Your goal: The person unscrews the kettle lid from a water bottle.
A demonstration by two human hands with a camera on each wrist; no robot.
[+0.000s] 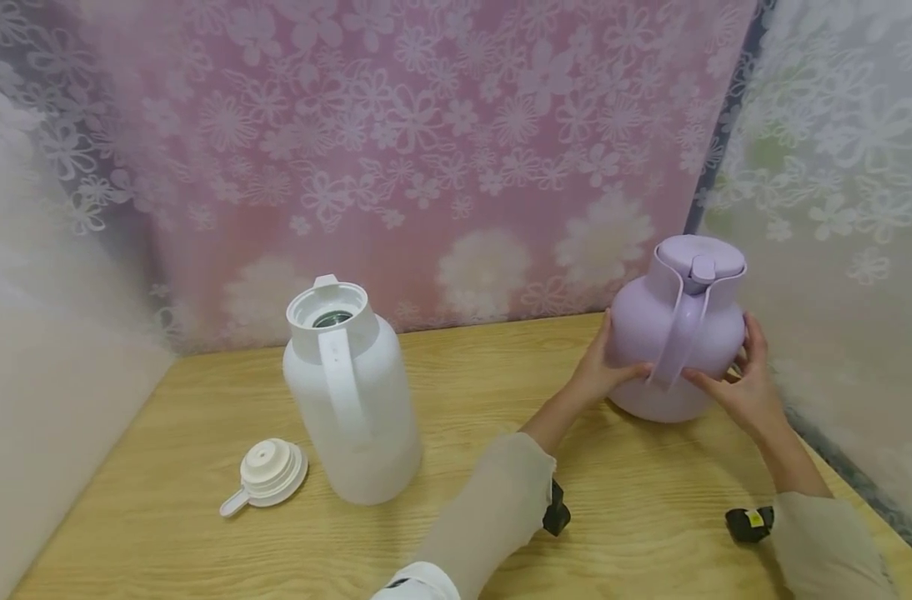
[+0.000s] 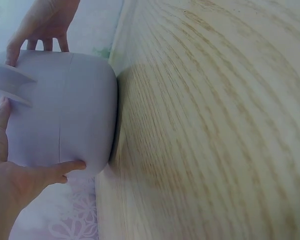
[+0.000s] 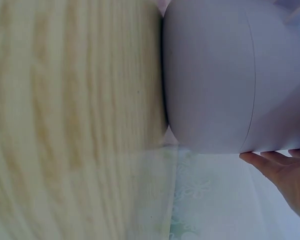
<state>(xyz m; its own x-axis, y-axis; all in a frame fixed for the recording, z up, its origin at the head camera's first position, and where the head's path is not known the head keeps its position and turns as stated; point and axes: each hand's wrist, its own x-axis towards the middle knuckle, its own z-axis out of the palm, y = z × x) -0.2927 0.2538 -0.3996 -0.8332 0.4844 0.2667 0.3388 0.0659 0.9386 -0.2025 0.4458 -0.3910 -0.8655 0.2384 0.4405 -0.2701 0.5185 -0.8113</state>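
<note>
A lilac vacuum jug (image 1: 669,333) with its lid on stands at the back right of the table, its handle facing me. My left hand (image 1: 597,373) holds its left side, the thumb beside the foot of the handle. On the other side my right hand (image 1: 750,393) grips the body, its thumb also near the handle; its fingers are partly hidden. Both hands show on the jug (image 2: 80,110) in the left wrist view. In the right wrist view, fingertips of the right hand (image 3: 287,172) touch the jug's side and its base is at the tabletop.
A white vacuum jug (image 1: 377,450) with an open mouth stands left of the middle. Its round stopper-like white lid (image 1: 270,477) lies on the wooden table (image 1: 156,450) to the left. Flowered curtains (image 1: 426,167) close off the back and sides.
</note>
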